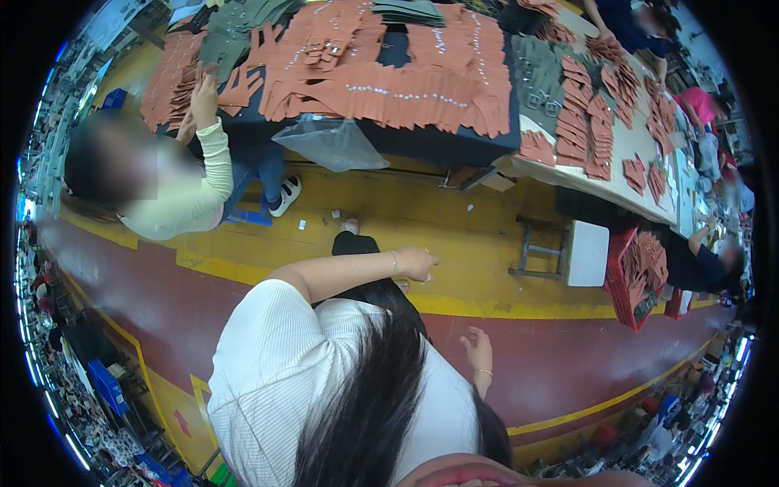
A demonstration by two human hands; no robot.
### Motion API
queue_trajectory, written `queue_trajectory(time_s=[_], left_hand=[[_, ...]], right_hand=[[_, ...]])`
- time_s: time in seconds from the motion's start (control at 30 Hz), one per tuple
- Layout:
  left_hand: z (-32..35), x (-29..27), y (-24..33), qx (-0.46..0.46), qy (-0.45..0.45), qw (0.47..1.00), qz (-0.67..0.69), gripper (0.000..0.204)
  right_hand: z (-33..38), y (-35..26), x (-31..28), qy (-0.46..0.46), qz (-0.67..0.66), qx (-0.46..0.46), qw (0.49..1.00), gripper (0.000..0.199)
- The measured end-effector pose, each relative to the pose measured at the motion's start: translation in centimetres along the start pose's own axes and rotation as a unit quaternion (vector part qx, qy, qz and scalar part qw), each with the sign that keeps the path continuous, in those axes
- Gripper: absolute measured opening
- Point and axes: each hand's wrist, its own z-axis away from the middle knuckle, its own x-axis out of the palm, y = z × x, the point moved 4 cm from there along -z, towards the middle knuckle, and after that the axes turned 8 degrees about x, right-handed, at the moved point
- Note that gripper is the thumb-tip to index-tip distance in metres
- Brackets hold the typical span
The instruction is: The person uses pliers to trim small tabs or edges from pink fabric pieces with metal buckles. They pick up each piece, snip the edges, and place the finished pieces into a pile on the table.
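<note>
I am walking or standing on the aisle floor, away from the tables. My left hand (415,265) reaches across in front of me at waist height, with a finger extended and nothing visible in it. Lower and to the right, my right hand (478,350) hangs beside my body, fingers apart and empty. Neither hand touches anything. Ahead, a dark-covered table (479,149) carries rows of orange-brown glove pieces (389,97), many with small white tags. Dark green pieces (231,36) lie in stacks at its far left.
A seated person (174,191) at left handles orange pieces. A clear plastic bag (329,144) hangs from the table's front edge. To the right stand a white-topped stool (586,253), a red crate (623,280) of orange pieces, and another table (596,188) with people around it.
</note>
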Motion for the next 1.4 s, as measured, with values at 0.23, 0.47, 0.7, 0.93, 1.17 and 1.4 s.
queue_trajectory(time_s=[0.23,0.47,0.7,0.93,1.17,1.4], left_hand=[[-6.5,-0.2,0.4,-0.074,-0.055,0.988,-0.124,0.048],[-15.7,-2.6,-2.8,-0.158,-0.103,0.971,-0.15,0.04],[-24.7,-6.1,-4.9,-0.181,-0.249,0.947,-0.096,0.043],[-24.1,-8.3,-0.4,-0.274,-0.239,0.924,0.117,0.063],[-30.5,-2.7,5.3,-0.349,-0.133,0.923,0.093,0.068],[-35.4,-0.4,9.2,-0.355,-0.171,0.917,0.058,0.058]], right_hand=[[-4.0,6.5,-4.4,0.066,-0.165,0.052,0.983,0.039],[-10.8,6.1,-1.3,-0.066,-0.225,0.071,0.97,0.038],[-19.1,9.9,-4.1,-0.151,-0.068,0.092,0.982,0.038],[-26.7,19.0,-8.3,-0.185,0.005,0.103,0.977,0.042],[-28.1,25.6,-17.7,-0.253,0.012,0.13,0.959,0.044],[-28.1,27.3,-24.1,-0.316,-0.03,0.091,0.944,0.03]])
